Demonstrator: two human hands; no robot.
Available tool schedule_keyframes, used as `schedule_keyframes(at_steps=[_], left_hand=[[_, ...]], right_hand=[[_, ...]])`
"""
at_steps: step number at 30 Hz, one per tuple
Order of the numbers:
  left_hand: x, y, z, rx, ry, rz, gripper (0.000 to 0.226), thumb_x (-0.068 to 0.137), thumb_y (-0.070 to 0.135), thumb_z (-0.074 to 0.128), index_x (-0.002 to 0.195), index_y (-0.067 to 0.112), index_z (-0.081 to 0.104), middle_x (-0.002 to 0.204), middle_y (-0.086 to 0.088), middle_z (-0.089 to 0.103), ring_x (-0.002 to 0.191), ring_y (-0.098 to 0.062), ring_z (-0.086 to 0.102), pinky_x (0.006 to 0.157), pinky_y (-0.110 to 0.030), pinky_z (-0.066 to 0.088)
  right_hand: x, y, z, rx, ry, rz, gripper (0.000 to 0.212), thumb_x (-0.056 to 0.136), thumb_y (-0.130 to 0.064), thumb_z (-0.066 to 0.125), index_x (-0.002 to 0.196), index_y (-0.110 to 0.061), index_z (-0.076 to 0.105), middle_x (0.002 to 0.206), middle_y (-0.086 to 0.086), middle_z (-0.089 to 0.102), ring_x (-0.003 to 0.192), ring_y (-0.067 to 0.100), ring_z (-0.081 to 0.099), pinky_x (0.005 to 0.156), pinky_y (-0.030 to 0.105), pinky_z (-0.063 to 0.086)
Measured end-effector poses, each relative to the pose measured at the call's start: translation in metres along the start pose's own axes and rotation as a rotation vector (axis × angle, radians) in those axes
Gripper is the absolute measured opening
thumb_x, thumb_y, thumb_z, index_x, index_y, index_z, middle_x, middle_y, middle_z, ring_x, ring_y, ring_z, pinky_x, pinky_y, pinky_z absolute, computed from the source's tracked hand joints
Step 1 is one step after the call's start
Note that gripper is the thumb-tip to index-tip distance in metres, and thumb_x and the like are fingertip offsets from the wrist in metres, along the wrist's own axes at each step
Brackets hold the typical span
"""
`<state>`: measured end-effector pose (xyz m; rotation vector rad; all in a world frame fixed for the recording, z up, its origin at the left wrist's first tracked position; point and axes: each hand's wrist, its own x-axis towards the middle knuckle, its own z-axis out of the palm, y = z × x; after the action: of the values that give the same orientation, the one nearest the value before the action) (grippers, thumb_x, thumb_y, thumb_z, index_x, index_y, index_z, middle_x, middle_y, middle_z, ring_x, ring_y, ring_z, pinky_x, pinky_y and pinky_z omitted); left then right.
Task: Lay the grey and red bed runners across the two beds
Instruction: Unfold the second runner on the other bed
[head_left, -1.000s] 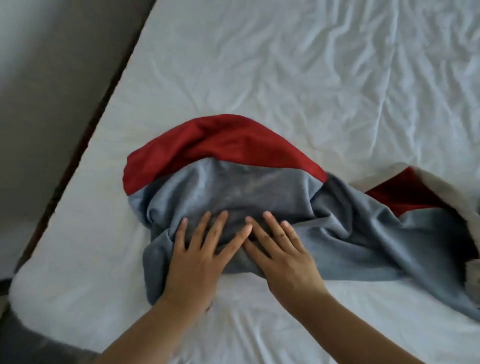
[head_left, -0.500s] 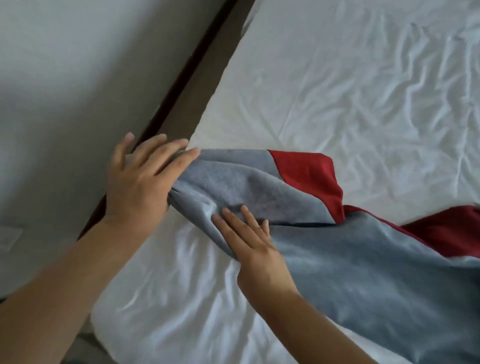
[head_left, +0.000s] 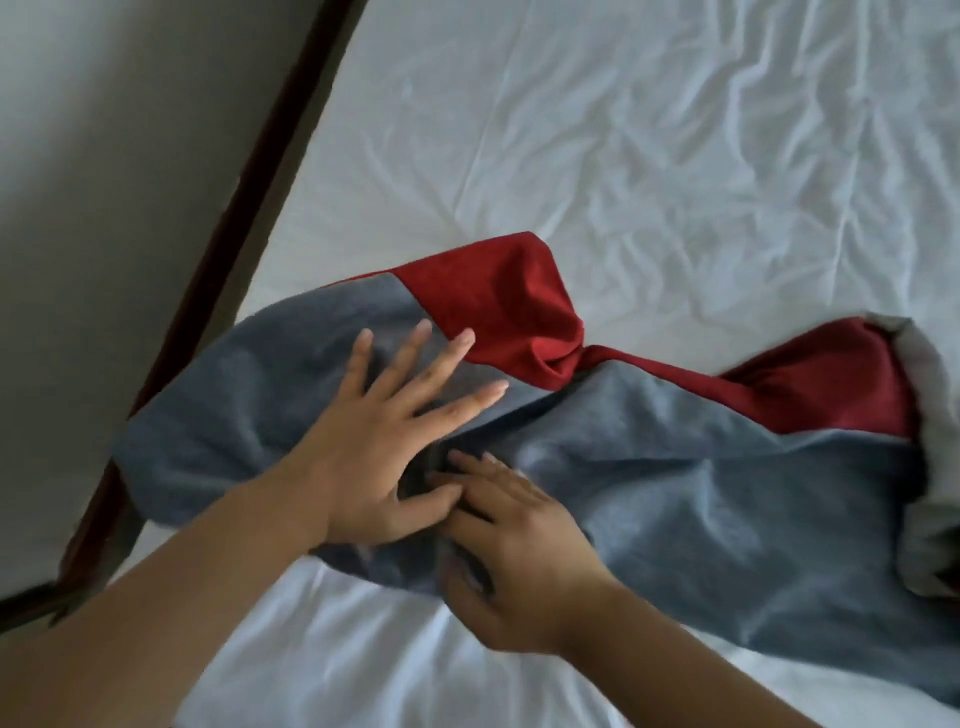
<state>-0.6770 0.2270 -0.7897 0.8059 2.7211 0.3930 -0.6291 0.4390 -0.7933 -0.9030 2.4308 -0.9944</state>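
- Head view: bed runner lies bunched on the white bed sheet, long axis running from the bed's left edge out toward the right of frame.
- Runner's left end sits right at the mattress edge, beside the dark bed frame; red band on the far side, grey on the near side.
- Left hand: grip spread, palm flat on the grey, fingers pointing along the cloth toward the red.
- Right hand: touching the left, fingers curled into a grey fold; looks like a pinch, blurred.
- Bunched length lies right of both hands, so the right hand is nearer; likely pull is rightward.
- Material: soft, thick, matte weave with a pale lining showing at right; sheet thin and creased, may drag along.
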Motion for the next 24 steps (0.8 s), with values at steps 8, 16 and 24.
schedule_keyframes(at_steps=[8,16,24], left_hand=[[0.174,0.082,-0.005,0.075,-0.089,0.011,0.070,0.094,0.024,0.025,0.163,0.034,0.017,0.170,0.004,0.022,0.157,-0.023,0.017,0.126,-0.059,0.002],[0.210,0.141,0.037,-0.076,-0.070,-0.234,0.056,0.098,0.000,0.046,0.150,0.020,0.051,0.164,-0.001,0.037,0.147,-0.025,0.034,0.111,-0.046,0.042],[0.184,0.180,0.045,-0.120,-0.034,-0.315,0.025,0.099,0.032,0.056,0.119,0.035,0.071,0.139,0.019,0.063,0.110,-0.013,0.066,0.072,-0.028,0.054]], right_hand=[[-0.026,0.135,-0.139,-0.254,0.433,0.557,0.034,0.093,-0.006,0.056,0.125,-0.011,0.068,0.133,0.008,0.062,0.124,0.031,0.053,0.108,0.041,0.042],[-0.056,0.187,-0.156,-0.350,-0.034,0.595,0.068,0.089,-0.024,0.067,0.150,-0.032,0.040,0.158,-0.003,0.033,0.145,0.026,0.028,0.115,0.044,0.030],[-0.115,0.187,-0.127,-0.224,0.165,0.638,0.016,0.084,-0.014,0.068,0.099,-0.012,0.070,0.092,0.007,0.061,0.098,0.035,0.056,0.065,0.038,0.047]])
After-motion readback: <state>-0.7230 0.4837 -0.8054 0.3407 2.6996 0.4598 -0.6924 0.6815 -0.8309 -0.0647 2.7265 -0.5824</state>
